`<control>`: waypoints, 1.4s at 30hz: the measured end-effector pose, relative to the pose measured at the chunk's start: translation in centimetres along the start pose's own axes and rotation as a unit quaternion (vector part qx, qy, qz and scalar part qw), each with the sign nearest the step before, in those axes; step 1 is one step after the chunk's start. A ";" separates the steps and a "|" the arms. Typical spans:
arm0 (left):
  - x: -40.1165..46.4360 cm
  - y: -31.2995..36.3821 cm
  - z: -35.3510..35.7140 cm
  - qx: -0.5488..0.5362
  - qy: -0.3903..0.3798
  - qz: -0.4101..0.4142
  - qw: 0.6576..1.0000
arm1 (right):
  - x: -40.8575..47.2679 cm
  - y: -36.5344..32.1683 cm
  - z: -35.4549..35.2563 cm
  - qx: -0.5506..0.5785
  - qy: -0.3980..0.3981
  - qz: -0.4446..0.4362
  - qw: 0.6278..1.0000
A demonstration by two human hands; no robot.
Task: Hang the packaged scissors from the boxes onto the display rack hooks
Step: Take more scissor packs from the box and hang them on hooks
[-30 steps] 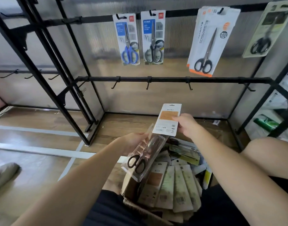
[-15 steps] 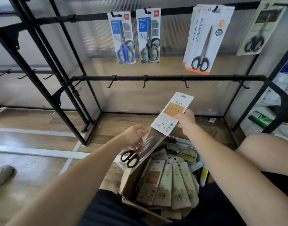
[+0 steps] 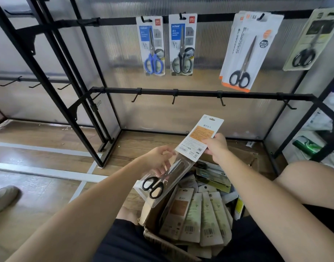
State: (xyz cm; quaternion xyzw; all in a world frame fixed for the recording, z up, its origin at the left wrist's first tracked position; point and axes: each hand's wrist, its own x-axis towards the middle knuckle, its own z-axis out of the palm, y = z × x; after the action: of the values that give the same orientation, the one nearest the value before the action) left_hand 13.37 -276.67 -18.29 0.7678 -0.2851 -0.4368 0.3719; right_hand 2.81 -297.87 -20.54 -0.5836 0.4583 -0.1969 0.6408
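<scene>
I hold one packaged pair of black-handled scissors (image 3: 181,157) slanted above the cardboard box (image 3: 153,224) in my lap. My right hand (image 3: 215,146) pinches the white card end with the orange label. My left hand (image 3: 160,159) grips the clear blister near the blades from behind. The box holds several more carded scissors packs (image 3: 198,218). The black display rack's lower rail (image 3: 200,92) carries several bare hooks (image 3: 173,99). On the upper rail hang a blue-handled pack (image 3: 152,46), a grey-handled pack (image 3: 182,45) and a large white pack (image 3: 247,50).
Another scissors pack (image 3: 312,38) hangs at the upper right. A second rack frame (image 3: 54,78) stands to the left with bare hooks. A shoe (image 3: 3,197) shows on the wooden floor at left. Green and white packages (image 3: 306,146) lie behind the right frame.
The pack has tilted from upright to slanted, its card end swinging right and up with my right hand. My left hand shifted along the blister. The view moved closer to the rack.
</scene>
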 end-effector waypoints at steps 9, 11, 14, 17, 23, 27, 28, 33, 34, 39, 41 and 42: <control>0.7 0.9 0.8 0.028 0.052 -0.008 0.998 | -1.1 -0.3 1.5 0.031 -0.046 0.001 0.998; 0.9 0.6 0.9 0.022 0.058 -0.007 0.998 | -1.1 -0.1 1.7 0.036 -0.054 0.004 0.998; 1.1 0.3 1.0 0.004 0.067 -0.009 0.998 | -0.9 0.2 1.6 0.018 -0.097 0.014 0.995; 1.5 0.1 1.1 0.006 0.073 -0.015 0.997 | -1.2 0.1 1.1 -0.011 -0.186 0.025 0.982; 2.1 0.0 1.0 -0.007 0.117 -0.009 0.993 | -2.2 0.0 1.2 -0.172 -0.335 0.079 0.923; 2.2 -0.1 0.9 -0.002 0.118 -0.010 0.993 | -2.7 0.0 1.7 -0.117 -0.343 0.056 0.930; 2.2 -0.1 0.8 -0.008 0.120 -0.010 0.993 | -2.6 -0.1 1.8 -0.118 -0.340 0.050 0.932; 2.3 -0.3 0.8 -0.006 0.134 -0.014 0.991 | -2.7 -0.1 1.8 -0.125 -0.358 0.063 0.923; 2.3 -0.3 0.8 -0.007 0.136 -0.016 0.991 | -2.7 -0.1 1.7 -0.124 -0.360 0.067 0.922; 2.4 -0.5 0.9 -0.021 0.133 -0.023 0.991 | -2.6 -0.4 1.3 -0.092 -0.356 0.098 0.925; 2.6 -0.4 1.0 -0.027 0.134 -0.023 0.990 | -2.5 -0.5 1.2 -0.082 -0.349 0.117 0.926; 2.6 -0.4 1.1 -0.027 0.135 -0.022 0.990 | -2.6 -0.5 1.2 -0.080 -0.345 0.125 0.927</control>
State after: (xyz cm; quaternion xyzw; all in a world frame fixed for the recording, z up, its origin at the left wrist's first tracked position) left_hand 13.67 -278.80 -20.16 0.8155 -0.2029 -0.3449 0.4181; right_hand 2.64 -295.31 -19.25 -0.6031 0.2924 0.1352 0.7297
